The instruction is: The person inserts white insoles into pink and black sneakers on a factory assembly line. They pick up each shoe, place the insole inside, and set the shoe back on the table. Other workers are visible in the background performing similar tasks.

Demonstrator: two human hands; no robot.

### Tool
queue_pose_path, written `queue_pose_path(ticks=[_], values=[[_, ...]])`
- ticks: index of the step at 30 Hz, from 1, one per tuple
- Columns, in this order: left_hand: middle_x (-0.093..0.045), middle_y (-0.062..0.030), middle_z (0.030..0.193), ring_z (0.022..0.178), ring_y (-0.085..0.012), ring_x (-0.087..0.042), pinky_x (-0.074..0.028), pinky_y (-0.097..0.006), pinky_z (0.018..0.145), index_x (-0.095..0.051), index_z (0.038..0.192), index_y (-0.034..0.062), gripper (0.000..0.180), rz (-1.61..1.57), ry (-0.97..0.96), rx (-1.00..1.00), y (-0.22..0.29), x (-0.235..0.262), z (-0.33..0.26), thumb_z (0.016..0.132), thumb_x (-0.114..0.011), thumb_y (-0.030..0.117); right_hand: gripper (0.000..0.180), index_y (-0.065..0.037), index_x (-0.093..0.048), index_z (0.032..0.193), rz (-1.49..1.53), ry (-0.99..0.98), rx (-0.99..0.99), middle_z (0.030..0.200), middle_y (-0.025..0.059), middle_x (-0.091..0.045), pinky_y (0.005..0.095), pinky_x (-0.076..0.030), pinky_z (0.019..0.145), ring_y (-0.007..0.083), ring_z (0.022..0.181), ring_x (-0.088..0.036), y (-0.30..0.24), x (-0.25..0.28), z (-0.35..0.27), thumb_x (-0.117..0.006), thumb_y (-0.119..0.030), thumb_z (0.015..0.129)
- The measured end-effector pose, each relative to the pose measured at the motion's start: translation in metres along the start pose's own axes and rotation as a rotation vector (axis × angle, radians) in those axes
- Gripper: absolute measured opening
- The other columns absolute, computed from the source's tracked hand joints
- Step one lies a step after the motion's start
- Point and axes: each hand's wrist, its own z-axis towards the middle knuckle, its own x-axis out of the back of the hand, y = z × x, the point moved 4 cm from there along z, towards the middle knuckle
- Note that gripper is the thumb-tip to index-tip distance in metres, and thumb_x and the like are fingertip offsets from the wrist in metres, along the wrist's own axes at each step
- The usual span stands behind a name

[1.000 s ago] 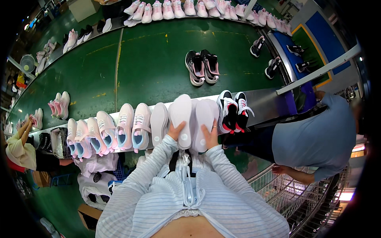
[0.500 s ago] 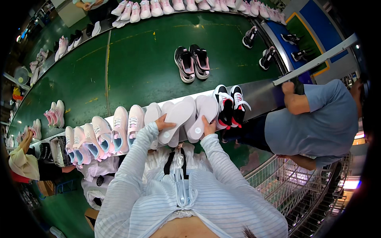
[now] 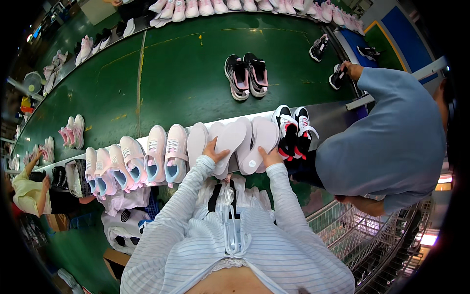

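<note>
My left hand [image 3: 214,151] holds a pale pink shoe [image 3: 230,142] sole-up at the near edge of the green conveyor belt [image 3: 181,83]. My right hand [image 3: 269,158] holds its pair, a second pale pink shoe [image 3: 259,142], also sole-up and tilted. A further sole-up shoe [image 3: 197,141] lies just left of them. To the left stands a row of pink and white shoes with blue toes [image 3: 147,159]. A black, white and red pair [image 3: 293,130] sits just right of my right hand.
A black and pink pair [image 3: 247,76] lies mid-belt. More pink shoes [image 3: 235,6] line the far edge. A person in a grey top [image 3: 391,147] leans over the belt on my right, above a wire cart [image 3: 362,235]. Another person [image 3: 27,188] works at far left.
Both hands have tilted the two pale pink shoes further over and to the right at the belt edge. The person on the right has leaned further across the belt.
</note>
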Motion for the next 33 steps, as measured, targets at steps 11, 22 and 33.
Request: queue_pose_path(ticks=[11, 22, 33], values=[[-0.039, -0.0240, 0.104, 0.096, -0.0367, -0.040, -0.034, -0.037, 0.084, -0.018, 0.121, -0.0017, 0.074, 0.325, 0.416, 0.172, -0.060, 0.032, -0.037, 0.063, -0.061, 0.017, 0.018, 0.000, -0.053, 0.085, 0.572, -0.500, 0.362, 0.062, 0.0086, -0.053, 0.0256, -0.040, 0.048, 0.0144, 0.050, -0.050, -0.102, -0.069, -0.092, -0.048, -0.016, 0.076], [-0.031, -0.0233, 0.115, 0.105, -0.0368, -0.035, -0.032, -0.036, 0.088, -0.004, 0.125, 0.0017, 0.097, 0.262, 0.270, 0.379, -0.040, 0.037, -0.042, 0.054, -0.067, 0.018, 0.034, -0.003, -0.049, 0.093, -0.326, -0.179, 0.486, 0.071, 0.0143, -0.056, 0.0392, -0.042, 0.063, 0.0305, 0.067, -0.054, -0.162, -0.026, -0.020, -0.055, -0.026, 0.069], [-0.030, -0.0244, 0.117, 0.107, -0.0373, -0.032, -0.028, -0.037, 0.090, -0.012, 0.124, 0.0006, 0.090, 0.160, 0.372, 0.201, -0.033, 0.040, -0.040, 0.055, -0.067, 0.021, 0.049, -0.002, -0.036, 0.110, -0.086, -0.159, 0.298, 0.064, 0.0098, -0.055, 0.0386, -0.041, 0.056, 0.0287, 0.058, -0.054, -0.106, -0.042, -0.086, -0.054, -0.024, 0.070]])
